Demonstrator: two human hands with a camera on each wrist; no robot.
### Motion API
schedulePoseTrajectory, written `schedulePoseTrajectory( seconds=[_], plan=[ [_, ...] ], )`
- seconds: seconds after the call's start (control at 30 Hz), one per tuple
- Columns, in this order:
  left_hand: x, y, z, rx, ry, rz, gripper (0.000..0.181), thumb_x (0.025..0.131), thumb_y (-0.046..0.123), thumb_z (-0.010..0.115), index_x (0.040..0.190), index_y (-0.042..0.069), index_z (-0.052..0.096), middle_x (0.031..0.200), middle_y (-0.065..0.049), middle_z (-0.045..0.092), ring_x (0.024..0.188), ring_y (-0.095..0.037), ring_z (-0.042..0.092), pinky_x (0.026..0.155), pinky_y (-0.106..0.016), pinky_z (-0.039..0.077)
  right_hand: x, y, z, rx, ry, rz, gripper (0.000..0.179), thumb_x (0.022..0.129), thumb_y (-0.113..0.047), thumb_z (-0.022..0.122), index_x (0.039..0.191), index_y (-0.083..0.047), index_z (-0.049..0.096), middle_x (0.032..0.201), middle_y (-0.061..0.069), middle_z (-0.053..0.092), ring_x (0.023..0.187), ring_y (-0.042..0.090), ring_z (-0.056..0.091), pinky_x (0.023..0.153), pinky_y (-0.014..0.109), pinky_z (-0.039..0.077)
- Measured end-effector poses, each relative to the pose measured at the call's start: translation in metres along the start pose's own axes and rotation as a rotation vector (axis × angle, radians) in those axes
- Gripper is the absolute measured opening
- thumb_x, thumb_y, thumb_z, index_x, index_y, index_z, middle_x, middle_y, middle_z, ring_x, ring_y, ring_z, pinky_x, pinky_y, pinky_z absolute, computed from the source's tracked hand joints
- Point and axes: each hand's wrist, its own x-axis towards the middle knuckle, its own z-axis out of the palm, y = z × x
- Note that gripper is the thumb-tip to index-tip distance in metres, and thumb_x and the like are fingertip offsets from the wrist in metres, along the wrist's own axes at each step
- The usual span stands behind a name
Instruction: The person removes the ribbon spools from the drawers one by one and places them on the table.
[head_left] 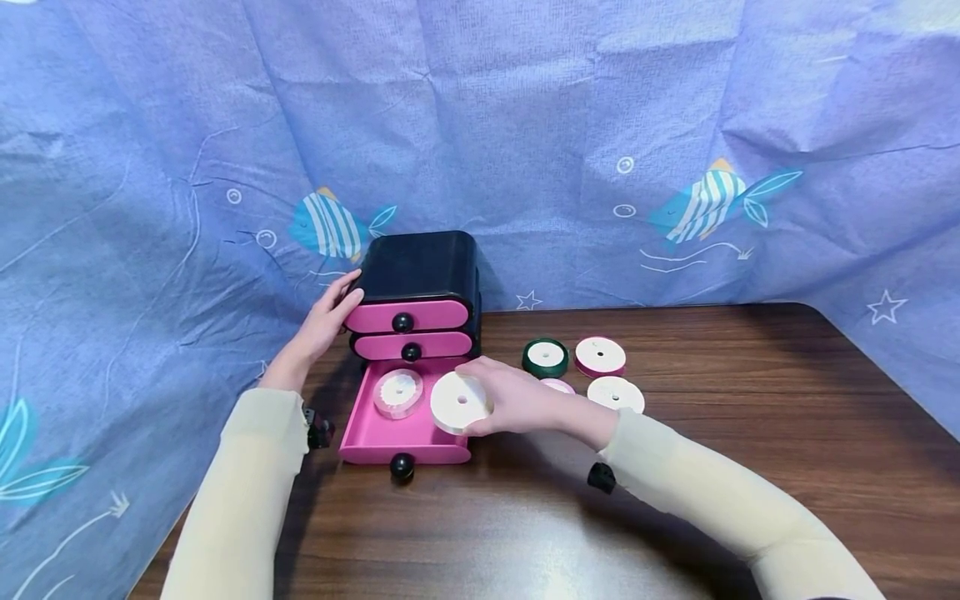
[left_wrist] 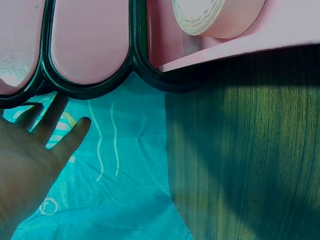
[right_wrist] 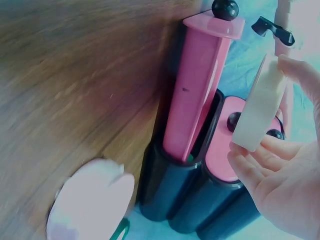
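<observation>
A black box of three stacked drawers point(head_left: 420, 262) with pink fronts stands at the back left. Its bottom drawer point(head_left: 431, 455) is pulled out, and a pale pink ribbon spool point(head_left: 399, 392) lies flat inside. Over the right part of that drawer, my right hand point(head_left: 517, 398) holds a white ribbon spool point(right_wrist: 260, 107) by its edge, thumb on one side and fingers on the other. My left hand point(head_left: 327, 317) rests against the box's upper left side. Its fingers point(left_wrist: 75, 135) look spread and fairly straight in the left wrist view.
Right of the box, several ribbon spools lie on the wooden table: a dark green one point(head_left: 546, 357), a magenta-edged one point(head_left: 601, 356), a white one point(head_left: 616, 393) and a pink one partly behind my right hand. A blue fish-print cloth point(head_left: 540, 150) hangs behind.
</observation>
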Motion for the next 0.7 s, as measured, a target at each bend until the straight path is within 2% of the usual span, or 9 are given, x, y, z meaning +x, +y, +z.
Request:
schedulePoseTrajectory(
  seconds=[0.1, 0.2, 0.5, 0.7],
  plan=[
    [0.007, -0.013, -0.001, 0.008, 0.01, 0.012, 0.062, 0.102, 0.036, 0.043, 0.156, 0.017, 0.02, 0.156, -0.022, 0.021, 0.136, -0.039, 0.028, 0.098, -0.06, 0.03, -0.011, 0.003, -0.007, -0.005, 0.02, -0.029, 0.076, 0.074, -0.038, 0.082, 0.137, -0.009, 0.051, 0.125, 0.002, 0.054, 0.105, 0.014, 0.053, 0.085, 0.034, 0.045],
    [0.01, -0.019, -0.001, 0.02, 0.018, 0.026, 0.062, 0.102, 0.04, 0.043, 0.157, 0.02, 0.02, 0.156, -0.02, 0.022, 0.134, -0.037, 0.029, 0.097, -0.06, 0.031, -0.022, 0.006, -0.012, -0.019, 0.035, -0.048, 0.075, 0.074, -0.035, 0.082, 0.136, -0.007, 0.051, 0.126, 0.003, 0.054, 0.106, 0.015, 0.053, 0.085, 0.034, 0.046],
    [0.009, -0.018, -0.002, 0.023, 0.019, 0.025, 0.063, 0.102, 0.041, 0.044, 0.157, 0.022, 0.021, 0.157, -0.019, 0.022, 0.133, -0.037, 0.031, 0.095, -0.057, 0.032, -0.059, 0.021, -0.022, -0.083, 0.072, -0.087, 0.078, 0.072, -0.032, 0.084, 0.135, 0.0, 0.05, 0.131, 0.01, 0.055, 0.115, 0.023, 0.054, 0.092, 0.042, 0.045],
    [0.01, -0.019, -0.001, 0.03, 0.017, 0.02, 0.063, 0.102, 0.041, 0.044, 0.157, 0.022, 0.02, 0.156, -0.019, 0.023, 0.134, -0.037, 0.031, 0.094, -0.053, 0.034, -0.08, 0.032, -0.02, -0.076, 0.054, -0.068, 0.075, 0.07, -0.03, 0.086, 0.132, -0.004, 0.052, 0.129, 0.006, 0.056, 0.112, 0.018, 0.053, 0.09, 0.04, 0.046]
  ],
)
